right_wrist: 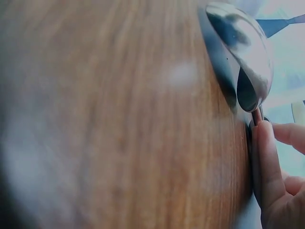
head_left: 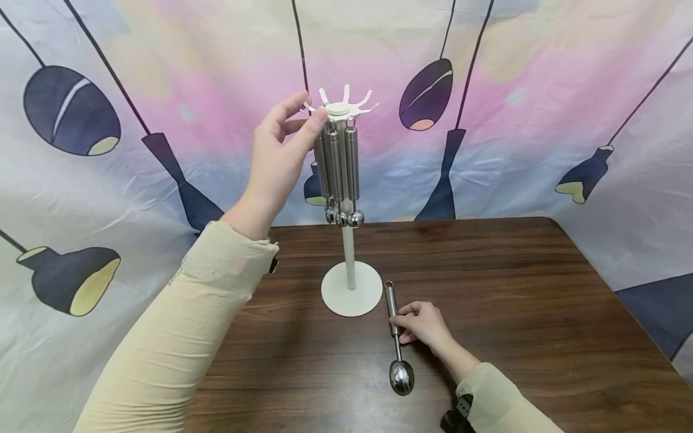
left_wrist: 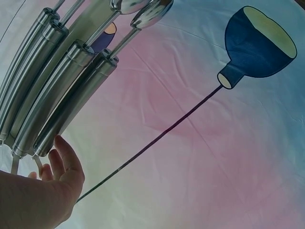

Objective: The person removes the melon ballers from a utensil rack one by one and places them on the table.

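A white utensil rack (head_left: 349, 255) stands on the table with several steel utensils (head_left: 337, 165) hanging from its hooks. My left hand (head_left: 278, 153) is up at the rack's left side, thumb and fingers closed about a hook at the top. Seen from the left wrist, its fingertips (left_wrist: 58, 143) reach the hook end of a steel handle (left_wrist: 76, 102). On the table, right of the rack's round base, lies a steel scoop (head_left: 402, 377) with a deep oval bowl. My right hand (head_left: 425, 325) pinches the scoop's handle, and the right wrist view shows the bowl (right_wrist: 252, 52) close over the wood.
The dark wooden table (head_left: 303, 373) carries the rack and scoop. Behind and beside it hangs a pastel cloth (head_left: 216, 72) printed with dark lamps. Bare hooks (head_left: 354, 99) fan out at the rack's back and right.
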Demonstrator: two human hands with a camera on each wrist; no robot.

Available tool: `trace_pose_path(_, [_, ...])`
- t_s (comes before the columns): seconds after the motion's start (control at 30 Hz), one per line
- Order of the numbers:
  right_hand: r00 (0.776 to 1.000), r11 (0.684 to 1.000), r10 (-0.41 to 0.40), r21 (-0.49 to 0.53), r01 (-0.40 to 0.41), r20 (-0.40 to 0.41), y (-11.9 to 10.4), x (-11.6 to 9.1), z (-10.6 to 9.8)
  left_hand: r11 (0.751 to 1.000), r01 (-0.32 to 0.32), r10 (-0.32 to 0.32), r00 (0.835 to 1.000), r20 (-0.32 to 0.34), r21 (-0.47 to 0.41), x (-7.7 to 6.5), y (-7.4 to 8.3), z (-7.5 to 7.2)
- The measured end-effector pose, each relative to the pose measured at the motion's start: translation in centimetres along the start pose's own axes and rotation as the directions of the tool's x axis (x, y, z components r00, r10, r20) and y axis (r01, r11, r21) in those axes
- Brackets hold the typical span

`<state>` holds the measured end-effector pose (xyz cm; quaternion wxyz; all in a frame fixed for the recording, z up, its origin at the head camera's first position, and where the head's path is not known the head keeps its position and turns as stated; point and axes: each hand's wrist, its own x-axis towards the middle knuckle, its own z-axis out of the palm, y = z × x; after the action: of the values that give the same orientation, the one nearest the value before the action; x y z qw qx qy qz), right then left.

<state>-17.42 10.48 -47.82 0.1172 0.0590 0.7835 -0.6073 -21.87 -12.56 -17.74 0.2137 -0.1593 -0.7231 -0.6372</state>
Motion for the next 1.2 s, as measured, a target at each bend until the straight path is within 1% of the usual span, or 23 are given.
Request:
trace_pose_path(0.2, [1.000,1.000,0.003,0.003,-0.003,-0.010,0.1,-0.1,0.2,1.000,0.002,-0.002,1.000,-0.002,0.004,-0.1,0.0,-0.1])
trace_pose_path(0.43, [1.000,1.000,-0.011,-0.005,0.011,0.015,0.2,-0.2,0.0,1.000,0.001,-0.001,1.000,-0.002,0.017,-0.3,0.1,-0.1])
trace_pose_path(0.57, [0.999,0.999,-0.029,-0.041,0.030,0.037,0.0,-0.2,-0.2,0.998,0.002,-0.002,1.000,-0.010,0.058,-0.3,0.2,-0.1])
trace_pose_path(0.67, [0.999,0.996,-0.040,-0.073,0.042,0.030,-0.4,-0.2,-0.5,0.996,0.012,-0.011,1.000,-0.015,0.091,-0.4,0.4,-0.1])
trace_pose_path(0.77, [0.998,0.994,-0.056,-0.098,0.057,0.011,-1.0,-0.1,-1.0,0.994,0.025,-0.023,1.000,-0.019,0.104,-0.4,0.5,-0.1])
trace_pose_path(0.87, [0.996,0.992,-0.092,-0.090,0.093,0.013,-1.8,-0.1,-1.5,0.993,0.034,-0.031,0.999,-0.025,0.115,-0.3,0.6,0.0])
trace_pose_path(1.03, [0.985,0.985,-0.172,-0.029,0.173,0.031,-3.9,-0.1,-2.1,0.990,0.036,-0.032,0.999,-0.033,0.138,-0.3,0.6,0.0])
trace_pose_path(1.2, [0.977,0.977,-0.212,0.031,0.211,0.025,-6.4,-0.4,-2.3,0.988,0.043,-0.037,0.998,-0.044,0.148,-0.2,0.7,0.0])
